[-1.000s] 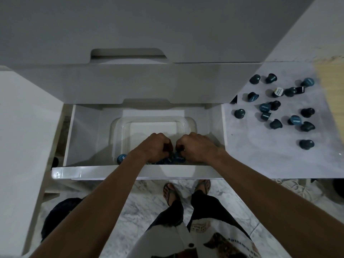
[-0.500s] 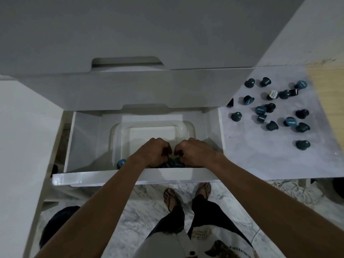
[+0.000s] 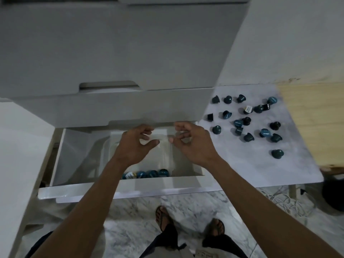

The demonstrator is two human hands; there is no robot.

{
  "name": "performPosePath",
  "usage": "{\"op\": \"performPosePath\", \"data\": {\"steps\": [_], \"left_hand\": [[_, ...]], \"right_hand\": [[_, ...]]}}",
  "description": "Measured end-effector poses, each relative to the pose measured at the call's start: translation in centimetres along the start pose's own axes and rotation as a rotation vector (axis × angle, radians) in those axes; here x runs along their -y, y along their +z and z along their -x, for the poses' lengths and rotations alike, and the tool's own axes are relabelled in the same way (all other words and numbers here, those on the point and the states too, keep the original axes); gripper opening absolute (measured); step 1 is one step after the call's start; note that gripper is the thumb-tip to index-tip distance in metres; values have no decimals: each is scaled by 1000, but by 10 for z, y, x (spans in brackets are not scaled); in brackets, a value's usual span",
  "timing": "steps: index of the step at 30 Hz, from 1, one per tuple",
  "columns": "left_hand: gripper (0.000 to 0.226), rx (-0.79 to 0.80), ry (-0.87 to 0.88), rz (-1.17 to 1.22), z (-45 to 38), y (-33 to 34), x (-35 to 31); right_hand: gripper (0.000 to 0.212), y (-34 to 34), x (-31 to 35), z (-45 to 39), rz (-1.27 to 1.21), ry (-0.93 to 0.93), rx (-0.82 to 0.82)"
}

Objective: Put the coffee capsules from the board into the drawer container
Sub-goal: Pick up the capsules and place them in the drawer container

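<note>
The open white drawer point(image 3: 61, 157) is taken as landmark. To its right, a marbled board point(image 3: 242, 164) carries scattered dark capsules point(image 3: 277, 154). Inside it, a clear container point(image 3: 167, 155) holds a row of capsules point(image 3: 152, 173) at its near edge. Above it, the left hand point(image 3: 134, 144) and right hand point(image 3: 191, 142) are held empty, fingers loosely curled and apart.

Capsules point(image 3: 248, 137) dark teal; board point(image 3: 242, 164) grey marbled; drawer point(image 3: 130, 189) white; container point(image 3: 167, 155) clear; floor point(image 3: 130, 229) marble-veined.

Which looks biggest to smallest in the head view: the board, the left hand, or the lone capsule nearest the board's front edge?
1. Board
2. Left hand, though it sits nearer the camera
3. Lone capsule
</note>
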State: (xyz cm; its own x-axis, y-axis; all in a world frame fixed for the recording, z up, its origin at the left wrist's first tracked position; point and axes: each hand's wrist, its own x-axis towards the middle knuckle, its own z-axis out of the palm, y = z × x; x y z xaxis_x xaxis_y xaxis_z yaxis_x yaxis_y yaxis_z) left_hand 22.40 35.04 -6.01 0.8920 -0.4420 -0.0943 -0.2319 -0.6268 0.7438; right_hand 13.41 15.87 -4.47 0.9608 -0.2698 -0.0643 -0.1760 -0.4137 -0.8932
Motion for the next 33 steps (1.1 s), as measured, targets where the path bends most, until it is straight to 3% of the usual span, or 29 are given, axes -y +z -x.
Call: {"op": "performPosePath", "data": {"steps": [9, 18, 24, 33], "left_hand": [[53, -131, 109, 229, 10, 83, -148], [49, -38, 82, 278, 29, 241, -223], [45, 55, 15, 229, 24, 312, -230], [46, 160, -72, 128, -13, 384, -225]], "right_hand": [[53, -148, -31, 48, -134, -11, -252], [47, -297, -124, 103, -90, 95, -354], [45, -332, -183, 94, -20, 271, -379], [46, -315, -256, 42, 83, 460, -264]]}}
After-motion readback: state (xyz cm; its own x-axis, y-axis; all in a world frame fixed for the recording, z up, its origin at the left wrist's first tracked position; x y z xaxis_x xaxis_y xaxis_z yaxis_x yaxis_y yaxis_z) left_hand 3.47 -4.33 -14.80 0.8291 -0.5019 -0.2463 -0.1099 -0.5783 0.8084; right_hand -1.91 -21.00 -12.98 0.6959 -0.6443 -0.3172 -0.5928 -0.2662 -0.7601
